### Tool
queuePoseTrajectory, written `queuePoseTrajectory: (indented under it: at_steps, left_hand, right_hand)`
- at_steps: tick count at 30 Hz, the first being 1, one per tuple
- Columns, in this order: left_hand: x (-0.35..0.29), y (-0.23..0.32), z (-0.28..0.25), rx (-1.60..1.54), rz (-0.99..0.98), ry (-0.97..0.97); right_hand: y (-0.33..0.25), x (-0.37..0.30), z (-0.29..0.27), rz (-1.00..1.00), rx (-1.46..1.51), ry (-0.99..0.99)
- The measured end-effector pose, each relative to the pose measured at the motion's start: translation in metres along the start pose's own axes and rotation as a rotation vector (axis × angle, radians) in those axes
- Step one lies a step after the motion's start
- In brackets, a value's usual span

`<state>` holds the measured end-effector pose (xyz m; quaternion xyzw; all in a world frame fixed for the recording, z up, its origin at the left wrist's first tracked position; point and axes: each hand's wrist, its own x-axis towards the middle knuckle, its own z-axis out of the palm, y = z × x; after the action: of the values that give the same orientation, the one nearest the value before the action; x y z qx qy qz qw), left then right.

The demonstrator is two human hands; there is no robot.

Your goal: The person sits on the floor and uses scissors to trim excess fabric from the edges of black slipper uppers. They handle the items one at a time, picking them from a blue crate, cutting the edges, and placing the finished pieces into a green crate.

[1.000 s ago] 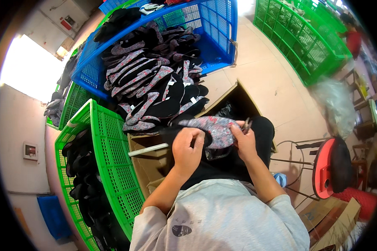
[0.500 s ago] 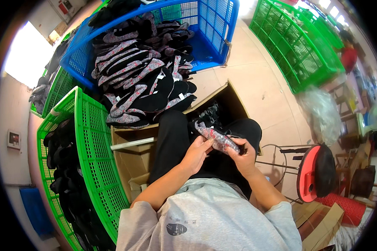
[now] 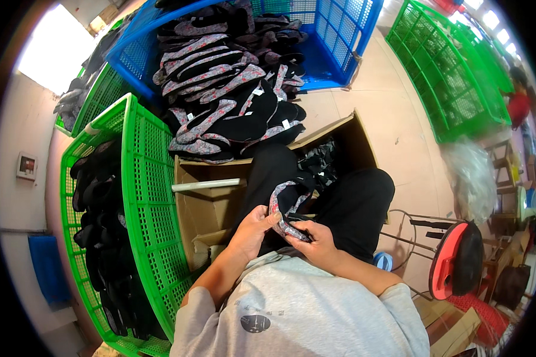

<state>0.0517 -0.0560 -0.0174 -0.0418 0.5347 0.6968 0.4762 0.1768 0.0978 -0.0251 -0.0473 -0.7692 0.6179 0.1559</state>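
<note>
A curved black cloth piece with a pink-and-grey floral band, which looks like a shoe upper, is held over my lap. My left hand is closed on its left side, thumb on the band. My right hand pinches the lower right end of the band. The far part of the piece curves up towards my knees. Beyond my left knee lies a large heap of similar floral-edged black pieces, some with small white tags, spilling from a blue crate.
An open cardboard box surrounds my legs, with black pieces inside and a white rod across it. A green crate of dark items stands at left. Another green crate is far right, near a red-and-black stool.
My hands have come down and left, closer to my body. The cloth piece, earlier folded in a flat bundle, is now opened into a curve. The view has shifted slightly.
</note>
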Motion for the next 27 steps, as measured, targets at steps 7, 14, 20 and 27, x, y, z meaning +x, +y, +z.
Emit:
queuePoseTrajectory:
  at_steps: [7,14,20,27]
  left_hand:
    - [0.0,0.003,0.003,-0.084,0.075,0.162]
    - [0.005,-0.004,0.011,-0.046,0.188,0.226]
    - [0.008,-0.013,0.014,0.065,0.269,0.296]
    - [0.012,-0.024,0.012,0.59,0.618,0.443]
  right_hand:
    - [-0.011,0.013,0.008,0.165,0.103,-0.04]
    - [0.006,0.001,0.015,0.23,0.086,-0.029]
    - [0.006,-0.002,0.014,0.272,0.103,0.001]
    - [0.002,0.003,0.012,0.183,0.022,0.043]
